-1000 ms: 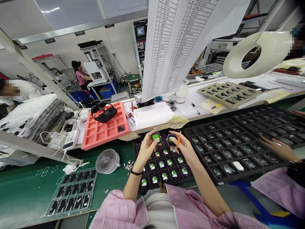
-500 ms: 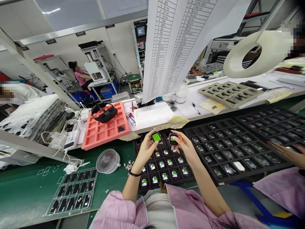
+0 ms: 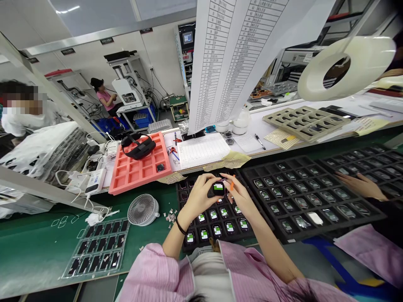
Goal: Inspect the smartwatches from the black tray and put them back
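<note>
A smartwatch [image 3: 218, 188] with a lit green-and-white screen is held up between my two hands. My left hand [image 3: 200, 196] is closed round it from the left, thumb along the lower edge. My right hand [image 3: 242, 196] has its fingers at the watch's right side. A small orange piece [image 3: 232, 183] shows at the right fingers; what it is I cannot tell. Below both hands lies a black foam tray [image 3: 210, 225] with rows of watches, several showing lit green-and-white screens. My hands hide part of its upper rows.
To the right are more black trays [image 3: 277, 226] of watches, with a co-worker's hand [image 3: 362, 184] over them. A small fan [image 3: 143, 209] and a clear tray [image 3: 69, 273] of black parts are at left. A pink tray [image 3: 115, 184] bears a black headset [image 3: 138, 147].
My hands have come together; earlier each held a separate watch, and now only one shows. The left hand has moved right. The co-worker's hand has reached further left over the trays.
</note>
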Motion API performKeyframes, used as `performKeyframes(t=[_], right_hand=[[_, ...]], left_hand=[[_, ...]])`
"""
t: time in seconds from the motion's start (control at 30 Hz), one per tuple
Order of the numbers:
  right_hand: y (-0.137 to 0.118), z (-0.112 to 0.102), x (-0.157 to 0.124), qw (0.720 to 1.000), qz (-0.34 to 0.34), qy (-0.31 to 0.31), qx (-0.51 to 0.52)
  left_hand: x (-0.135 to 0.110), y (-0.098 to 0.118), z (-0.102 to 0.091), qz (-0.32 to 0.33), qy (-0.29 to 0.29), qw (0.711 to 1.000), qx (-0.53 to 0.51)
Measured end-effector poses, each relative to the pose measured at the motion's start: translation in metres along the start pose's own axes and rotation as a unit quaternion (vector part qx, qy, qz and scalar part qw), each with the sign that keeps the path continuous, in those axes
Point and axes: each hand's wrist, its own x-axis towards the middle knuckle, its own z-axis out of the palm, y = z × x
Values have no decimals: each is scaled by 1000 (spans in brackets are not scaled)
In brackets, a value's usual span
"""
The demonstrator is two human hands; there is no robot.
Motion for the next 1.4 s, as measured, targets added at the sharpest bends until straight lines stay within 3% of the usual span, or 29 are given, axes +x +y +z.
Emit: performKeyframes(t=[0.2,0.37,0.5,0.77,1.0,1.23,1.33,1.4], right_hand=[[-7,1,-8,999,-3,-34,-39],[-13,-6,-5,990,29,-94,105],[-17,-9,-4,970,82,-135,184],[-19,-7,-6,965,84,-152,195],[-27,-1,-8,967,66,-146,199],[-20,1,-6,976,41,-118,176],[-23,-3,-3,982,-14,-85,167],[-28,-7,-3,982,-75,-19,171]], left_hand=[[2,-2,-2,20,-30,994,105],[-1,7,-9,58,26,997,43],[-2,12,-12,60,39,997,-6],[-1,10,-13,83,34,996,-12],[-1,7,-8,121,64,991,1],[0,6,-5,117,80,990,-15],[0,6,-7,110,90,990,-21],[-1,6,-10,98,91,990,-33]])
